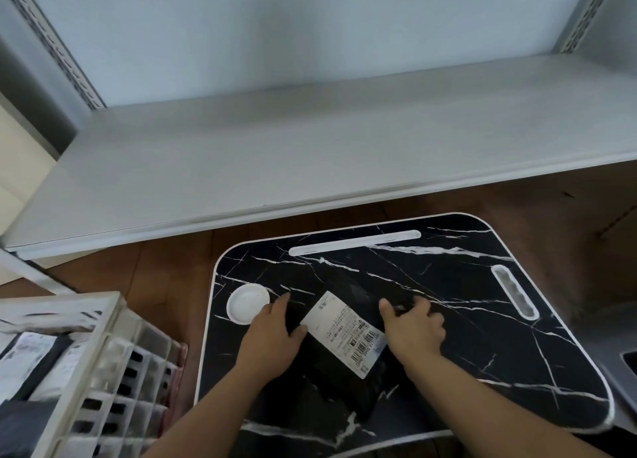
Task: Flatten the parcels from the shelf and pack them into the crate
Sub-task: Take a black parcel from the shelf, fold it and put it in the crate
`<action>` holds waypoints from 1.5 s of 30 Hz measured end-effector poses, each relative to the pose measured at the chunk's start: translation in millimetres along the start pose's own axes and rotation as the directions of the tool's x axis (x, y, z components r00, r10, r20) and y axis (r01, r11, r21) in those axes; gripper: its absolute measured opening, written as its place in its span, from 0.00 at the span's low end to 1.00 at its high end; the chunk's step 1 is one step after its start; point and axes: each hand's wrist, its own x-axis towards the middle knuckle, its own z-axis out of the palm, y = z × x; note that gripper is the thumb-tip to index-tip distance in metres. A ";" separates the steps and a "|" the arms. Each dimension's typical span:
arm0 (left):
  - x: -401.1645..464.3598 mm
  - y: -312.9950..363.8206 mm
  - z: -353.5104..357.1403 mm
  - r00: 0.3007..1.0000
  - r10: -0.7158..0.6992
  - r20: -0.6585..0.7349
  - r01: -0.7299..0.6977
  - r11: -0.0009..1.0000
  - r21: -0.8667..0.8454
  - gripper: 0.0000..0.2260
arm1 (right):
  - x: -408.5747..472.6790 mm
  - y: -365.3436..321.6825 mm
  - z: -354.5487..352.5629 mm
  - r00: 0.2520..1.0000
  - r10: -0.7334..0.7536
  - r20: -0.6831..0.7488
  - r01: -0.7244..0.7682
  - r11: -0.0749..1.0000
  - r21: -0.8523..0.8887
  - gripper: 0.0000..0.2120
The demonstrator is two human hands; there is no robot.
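1. Black parcel (pixel 348 364) lies on the black marbled bench (pixel 482 319) – dark on dark, so its outline is hard to trace; the near end merges with shadow.
2. White shipping label (pixel 344 333) sits tilted on the parcel; a barcode shows, the print is too small to read.
3. Crate (pixel 103 347) at lower left is cut off by the frame edge; dark parcels with pale labels lie inside, blurred, number unclear.
4. Shelf (pixel 310 154) spans the upper view, its ends running out of frame.
5. Left hand (pixel 272 340) rests palm down on the parcel's left edge, fingers stretched forward and flat, thumb touching the label's left corner – pressing, not gripping.
6. Right hand (pixel 413 326) is palm down at the parcel's right side, fingers curled, thumb up by the label; whether it pinches the wrap, cannot tell.
7. Both forearms enter from the bottom edge, angled inward.
8. White round dish (pixel 246 302) sits in the bench just left of the left fingertips.
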 end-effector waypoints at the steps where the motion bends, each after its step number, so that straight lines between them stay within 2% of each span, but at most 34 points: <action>1: 2.3 3.7 3.5 0.999 0.019 0.031 -0.020 0.999 0.031 0.29 | -2.6 -0.4 3.1 0.999 -0.005 0.035 0.004 0.999 0.034 0.34; 3: 3.7 13.6 7.0 0.999 0.017 0.041 -0.022 0.991 0.135 0.23 | -7.9 -3.9 4.0 0.988 -0.103 0.117 0.087 0.987 0.137 0.31; 5: 1.1 23.1 5.7 0.996 -0.030 0.081 0.012 0.975 0.224 0.15 | -9.6 -8.5 1.1 0.921 -0.339 0.192 0.302 0.933 0.196 0.27; 7: -5.3 27.0 4.5 0.992 -0.083 0.099 0.049 0.950 0.310 0.15 | -6.9 -8.4 -2.0 0.827 -0.523 0.206 0.507 0.852 0.127 0.26; 8: -8.6 26.9 4.7 0.994 -0.092 0.060 0.067 0.942 0.328 0.15 | -4.6 -5.3 -1.9 0.803 -0.562 0.198 0.567 0.823 0.033 0.25; 10: -13.5 24.5 8.2 0.997 -0.066 -0.029 0.072 0.956 0.284 0.19 | -2.5 5.5 3.5 0.820 -0.554 0.144 0.573 0.793 -0.206 0.24; 11: -14.1 22.6 9.9 0.998 -0.058 -0.032 0.063 0.977 0.205 0.24 | -3.4 9.5 8.2 0.842 -0.528 0.114 0.537 0.798 -0.274 0.24; 12: -13.2 21.4 12.3 0.998 -0.070 0.000 0.070 0.993 0.094 0.28 | -5.2 11.9 13.0 0.856 -0.504 0.112 0.514 0.814 -0.270 0.24; 14: -9.3 20.4 16.3 0.988 -0.126 0.090 0.135 0.986 -0.099 0.34 | -7.1 11.7 20.7 0.836 -0.514 0.194 0.544 0.824 -0.161 0.25; 16: -8.5 19.3 15.8 0.980 -0.177 0.092 0.187 0.976 -0.110 0.34 | -4.6 10.9 23.9 0.794 -0.551 0.256 0.594 0.793 -0.136 0.26; 18: -11.0 17.7 11.6 0.981 -0.189 -0.042 0.190 0.981 0.031 0.30 | -2.0 11.4 20.5 0.787 -0.590 0.178 0.616 0.744 -0.258 0.25; 19: -11.4 16.0 11.5 0.982 -0.131 -0.134 0.150 0.978 0.143 0.29 | -0.4 11.6 19.0 0.772 -0.628 0.101 0.615 0.696 -0.370 0.24; 21: -9.9 13.0 16.7 0.964 0.067 -0.259 0.002 0.967 0.257 0.26 | 1.8 10.4 19.4 0.668 -0.744 0.024 0.642 0.560 -0.524 0.20; 22: -8.9 12.8 22.6 0.951 0.146 -0.274 -0.065 0.957 0.284 0.26 | 3.4 10.6 22.6 0.603 -0.797 0.046 0.681 0.484 -0.550 0.19; 24: -7.5 14.5 36.8 0.945 0.231 -0.232 -0.131 0.917 0.377 0.28 | 6.5 12.9 33.7 0.500 -0.846 0.188 0.753 0.317 -0.577 0.23; 26: -6.5 16.0 53.2 0.945 0.274 -0.180 -0.182 0.894 0.408 0.26 | 6.6 17.7 44.7 0.445 -0.847 0.290 0.787 0.215 -0.578 0.27; 29: -5.8 10.6 70.7 0.942 0.299 -0.151 -0.222 0.895 0.388 0.27 | 5.9 29.0 56.7 0.433 -0.833 0.345 0.801 0.181 -0.570 0.30; 37: 2.3 -5.0 90.7 0.905 0.332 -0.267 -0.238 0.914 0.329 0.24 | 8.6 33.2 61.1 0.453 -0.833 0.318 0.793 0.213 -0.571 0.26; 45: 3.5 -5.0 90.7 0.908 0.329 -0.260 -0.237 0.914 0.329 0.26 | 12.4 33.3 63.8 0.472 -0.814 0.339 0.795 0.226 -0.563 0.27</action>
